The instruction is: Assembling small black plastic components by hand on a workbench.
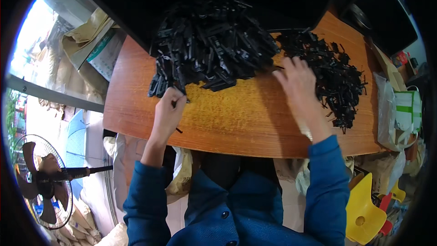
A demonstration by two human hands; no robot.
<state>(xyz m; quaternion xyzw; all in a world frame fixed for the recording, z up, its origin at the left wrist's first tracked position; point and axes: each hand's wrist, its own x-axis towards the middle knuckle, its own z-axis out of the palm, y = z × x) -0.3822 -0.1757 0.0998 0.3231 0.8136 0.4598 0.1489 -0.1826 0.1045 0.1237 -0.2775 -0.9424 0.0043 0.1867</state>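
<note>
A large heap of long black plastic parts covers the back middle of the wooden table. To its right lies a looser pile of smaller black plastic pieces with thin prongs. My left hand is closed at the front left edge of the large heap, its fingers curled around a black plastic part that is mostly hidden. A short thin black piece shows beside its wrist. Between the two piles, my right hand is held with thumb and fingers apart, slightly blurred. Its fingertips are close to the smaller pieces.
The curved wooden table ends just before my body. A black screen-like panel stands behind the heap. A fan is at the left, a yellow plastic stool at the lower right, and bags hang beside the table's right edge.
</note>
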